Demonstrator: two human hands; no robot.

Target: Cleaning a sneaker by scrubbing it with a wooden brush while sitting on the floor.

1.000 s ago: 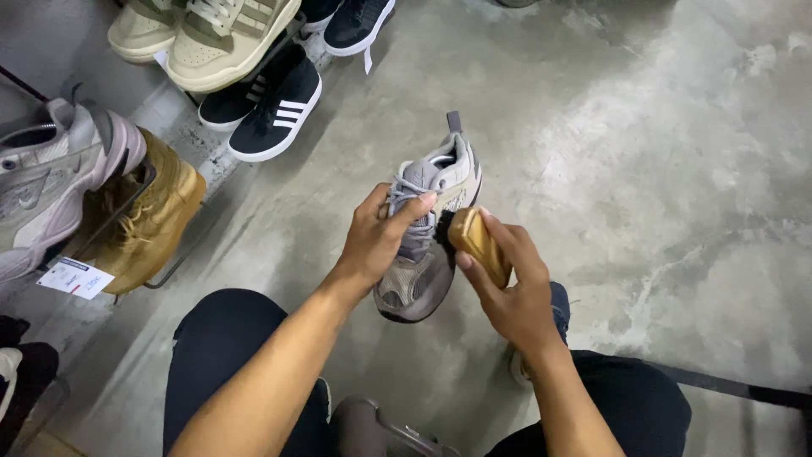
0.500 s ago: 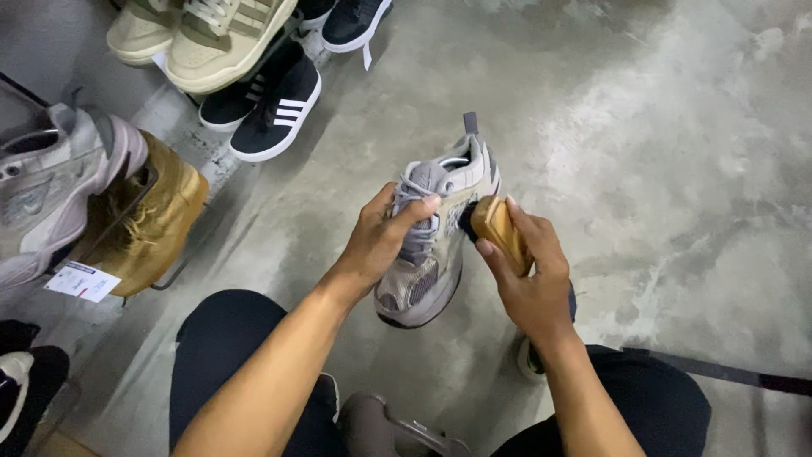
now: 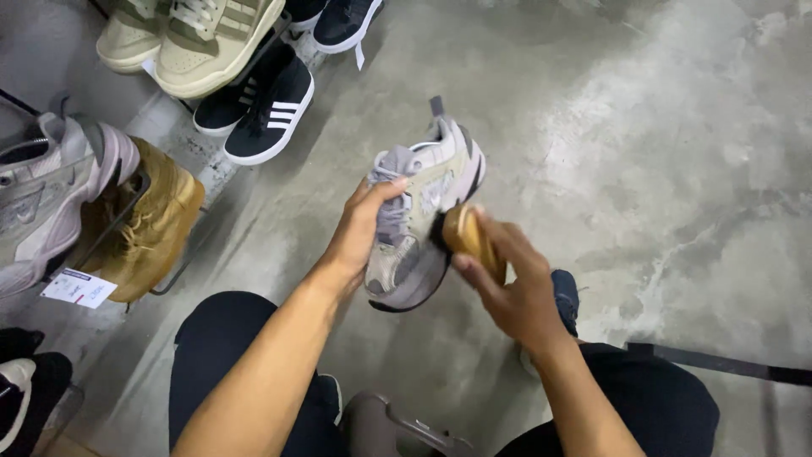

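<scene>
One grey sneaker [image 3: 419, 220] is held in the air above the concrete floor [image 3: 660, 169], over the person's knees. The left hand [image 3: 359, 233] is closed around its laced top, thumb hooked over the tongue, so the shoe tilts with its heel loop up and away. Its upper is a patchwork of grey mesh, pale suede-like panels and a beige side piece, on a thick, rounded sole with a dark edge. The right hand [image 3: 512, 292] is wrapped around one wooden brush [image 3: 472, 241], smooth and tan with a rounded back; its dark bristles press against the sneaker's side.

To the left, more shoes sit on a low rack (I count seven or so, some cut off by the frame): one black sneaker with white stripes [image 3: 271, 110], a second dark one [image 3: 342, 21], two beige lace-ups [image 3: 207, 38], one chunky grey-and-pink trainer [image 3: 51, 195] and one tan suede boot [image 3: 156, 224] with a white paper tag [image 3: 78, 288] below. The floor is mottled grey, blotchy and worn.
</scene>
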